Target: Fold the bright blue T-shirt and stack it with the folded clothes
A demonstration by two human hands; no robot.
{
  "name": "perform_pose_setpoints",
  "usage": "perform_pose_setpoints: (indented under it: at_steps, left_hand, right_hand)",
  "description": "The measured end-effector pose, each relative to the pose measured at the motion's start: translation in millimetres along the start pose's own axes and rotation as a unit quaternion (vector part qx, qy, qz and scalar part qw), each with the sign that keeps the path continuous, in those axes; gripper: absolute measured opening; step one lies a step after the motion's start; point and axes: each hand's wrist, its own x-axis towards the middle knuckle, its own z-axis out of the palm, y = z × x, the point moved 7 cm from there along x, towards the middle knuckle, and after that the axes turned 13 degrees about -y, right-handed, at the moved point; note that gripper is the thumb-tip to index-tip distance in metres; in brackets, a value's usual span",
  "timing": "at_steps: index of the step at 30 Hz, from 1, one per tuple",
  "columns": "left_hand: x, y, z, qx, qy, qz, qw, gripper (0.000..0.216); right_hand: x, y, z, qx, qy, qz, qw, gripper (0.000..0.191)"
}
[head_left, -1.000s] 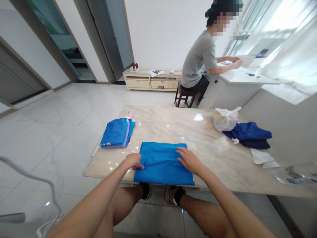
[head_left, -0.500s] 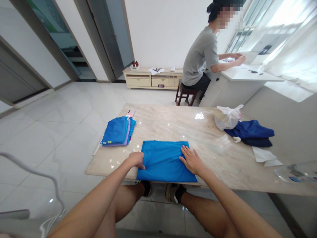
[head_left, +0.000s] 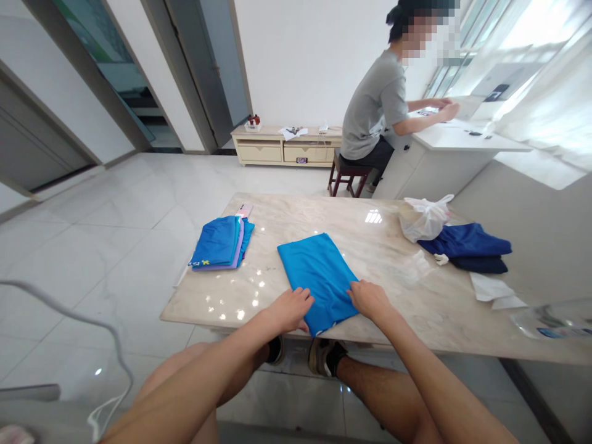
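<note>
A folded blue garment (head_left: 319,271) lies turned at an angle on the marble-topped table (head_left: 259,302), close to the front edge. My left hand (head_left: 293,307) grips its lower left side, fingers curled over the fabric. On the opposite side, my right hand (head_left: 369,299) pinches the garment's right edge. Light wrinkles run across the cloth between both hands. A stack of folded clothes (head_left: 217,243), blue on top with purple below, rests on the table to the left.
A phone (head_left: 245,210) lies behind the stack. At the right are a white plastic bag (head_left: 424,219), dark blue cloth (head_left: 472,246), white paper (head_left: 497,291) and a clear plastic item (head_left: 550,324). Beyond the table, a person in grey (head_left: 377,105) sits on a stool at a white desk (head_left: 467,137).
The blue garment has been turned from square to the table edge to an angle. My left hand has moved right, and my right hand has gone from lying flat to gripping the edge.
</note>
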Motion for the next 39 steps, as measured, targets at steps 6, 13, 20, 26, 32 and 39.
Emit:
perform_pose_setpoints:
  at_steps: [6,13,20,26,32,39]
  left_hand:
    - [-0.1,27.9,21.0,0.048,0.002,0.050,0.998,0.052]
    - [10.4,27.9,41.5,0.081,-0.007,0.049,0.995,0.059]
    - [21.8,33.1,45.9,0.097,0.034,0.071,0.992,0.023]
    - [18.4,30.0,26.6,0.074,0.049,0.074,0.993,0.016]
    - [2.7,10.5,-25.0,-0.038,0.067,0.089,0.993,0.005]
    - [-29.8,-25.1,-53.2,-0.187,0.110,0.029,0.976,0.001]
  right_hand:
    - [1.6,-15.3,2.7,-0.011,0.026,-0.129,0.991,0.016]
    - [6.8,13.6,17.1,-0.012,-0.006,-0.047,0.999,0.022]
    - [-0.9,-7.1,14.2,0.053,0.019,-0.175,0.983,0.016]
    - [-13.1,-30.1,13.2,0.097,0.028,-0.268,0.958,0.030]
    - [-23.1,-54.1,12.4,0.059,0.096,-0.290,0.951,0.052]
    - [-3.8,-15.8,7.7,0.024,0.071,-0.176,0.982,0.051]
